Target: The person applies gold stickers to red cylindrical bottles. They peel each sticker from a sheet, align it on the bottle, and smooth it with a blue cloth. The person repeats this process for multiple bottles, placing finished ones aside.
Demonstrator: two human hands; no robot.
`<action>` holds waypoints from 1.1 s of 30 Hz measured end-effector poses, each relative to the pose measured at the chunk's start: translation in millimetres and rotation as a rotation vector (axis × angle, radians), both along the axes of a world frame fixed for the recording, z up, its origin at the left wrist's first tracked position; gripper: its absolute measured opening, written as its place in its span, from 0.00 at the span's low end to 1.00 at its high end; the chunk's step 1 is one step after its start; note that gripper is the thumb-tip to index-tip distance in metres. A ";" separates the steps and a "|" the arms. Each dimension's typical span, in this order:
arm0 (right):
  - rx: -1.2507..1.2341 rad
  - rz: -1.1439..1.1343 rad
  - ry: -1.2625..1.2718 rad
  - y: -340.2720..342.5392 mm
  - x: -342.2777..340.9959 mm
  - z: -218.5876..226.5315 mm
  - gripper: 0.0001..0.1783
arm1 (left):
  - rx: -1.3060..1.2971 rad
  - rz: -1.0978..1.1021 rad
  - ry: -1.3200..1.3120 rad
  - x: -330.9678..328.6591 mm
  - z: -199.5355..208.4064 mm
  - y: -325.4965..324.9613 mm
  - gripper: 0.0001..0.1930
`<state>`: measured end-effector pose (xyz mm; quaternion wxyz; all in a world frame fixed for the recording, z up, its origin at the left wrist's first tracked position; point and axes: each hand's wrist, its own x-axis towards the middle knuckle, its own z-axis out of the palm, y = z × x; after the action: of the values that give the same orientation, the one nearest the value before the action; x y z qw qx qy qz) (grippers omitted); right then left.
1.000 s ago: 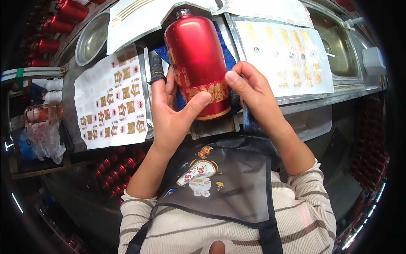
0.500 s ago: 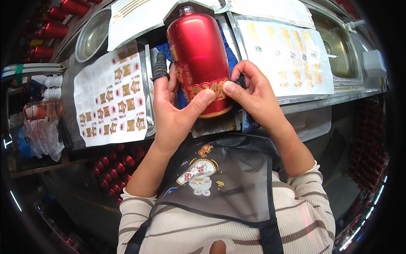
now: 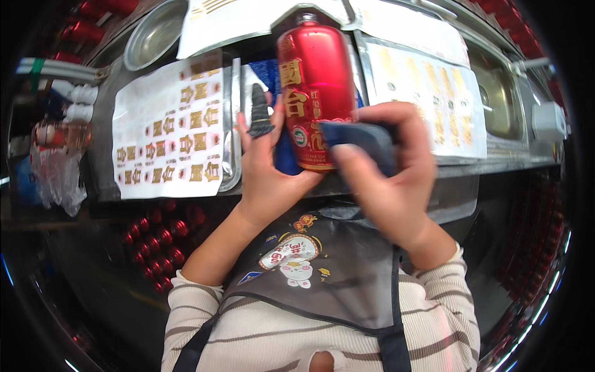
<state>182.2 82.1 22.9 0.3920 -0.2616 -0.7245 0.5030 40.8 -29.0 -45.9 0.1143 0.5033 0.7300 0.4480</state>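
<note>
A glossy red bottle [image 3: 319,68] lies neck away from me on a blue cloth [image 3: 266,73]. Gold characters and a round green-and-white mark show along its left side, and a gold band rings its base. My left hand [image 3: 266,177] grips the bottle's left side and base, with a dark cover [image 3: 259,111] on one finger. In my right hand [image 3: 406,180], blurred by motion, is a flat dark blue pad [image 3: 365,141], pinched between thumb and fingers. That pad meets or overlaps the bottle's lower right side; whether it touches cannot be told.
To the left, a white sheet of gold decals [image 3: 170,124] lies on a metal tray, below a metal bowl [image 3: 155,37]. Another gold decal sheet [image 3: 427,93] lies right, beside a sink [image 3: 511,108]. Several red bottles [image 3: 155,239] stand below the counter.
The bottle has rolled rightward, bringing its gold characters to the top. My right hand has left the bottle's base and now holds the dark blue pad. My left hand still holds the bottle.
</note>
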 end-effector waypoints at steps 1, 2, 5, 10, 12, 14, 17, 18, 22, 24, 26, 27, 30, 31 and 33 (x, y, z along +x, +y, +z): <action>0.245 0.080 -0.039 -1.2 -5.7 1.3 0.15 | 0.016 0.020 0.084 2.4 0.4 0.3 0.47; 0.336 0.087 -0.109 -4.6 -15.3 -1.5 0.15 | 0.030 0.057 0.175 5.7 0.6 -1.5 0.46; 0.492 -0.026 -0.097 -1.3 -19.0 -16.2 0.15 | 0.028 0.040 0.187 8.3 7.7 0.7 0.50; -0.215 -0.150 -0.074 5.3 18.2 -38.0 0.11 | 0.063 0.038 0.118 9.6 0.9 -0.3 0.57; -0.193 -0.164 -0.149 17.8 22.9 -45.6 0.11 | 0.047 0.013 0.107 4.4 0.6 -1.5 0.55; -0.383 -0.125 -0.133 23.5 24.7 -53.0 0.11 | 0.015 -0.022 0.084 -0.8 -1.7 -3.3 0.53; -0.283 -0.211 0.094 8.2 21.5 -35.1 0.11 | -0.052 -0.053 -0.052 -6.2 5.2 3.2 0.50; -0.078 -0.195 0.025 6.1 18.2 -31.5 0.12 | -0.064 -0.057 -0.086 -6.2 6.3 3.8 0.50; -0.187 -0.191 -0.160 26.8 22.2 -58.2 0.11 | -0.065 -0.052 -0.154 -5.1 2.7 -0.4 0.48; -0.216 -0.174 -0.009 21.8 23.4 -54.2 0.12 | -0.064 -0.053 -0.188 -6.2 -2.1 -0.3 0.47; -0.085 -0.183 0.040 10.0 19.8 -46.9 0.12 | -0.068 -0.051 -0.188 -5.6 -2.3 -0.4 0.46; -0.042 -0.172 0.022 8.0 19.5 -49.0 0.12 | -0.065 -0.048 -0.168 -5.2 0.1 0.3 0.46; -0.141 -0.212 -0.082 22.8 21.9 -57.7 0.11 | -0.062 -0.055 -0.157 -5.8 2.8 0.4 0.45; -0.168 -0.206 -0.006 19.0 23.7 -51.7 0.11 | -0.057 -0.053 -0.147 -5.7 0.7 -1.7 0.45; -0.190 -0.174 0.095 9.2 22.6 -44.6 0.10 | -0.040 -0.058 -0.133 -7.0 -4.4 -2.7 0.45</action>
<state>204.7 91.3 -21.7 0.4413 -0.3353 -0.6288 0.5454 33.7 -31.7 -50.3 0.1852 0.4909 0.7149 0.4622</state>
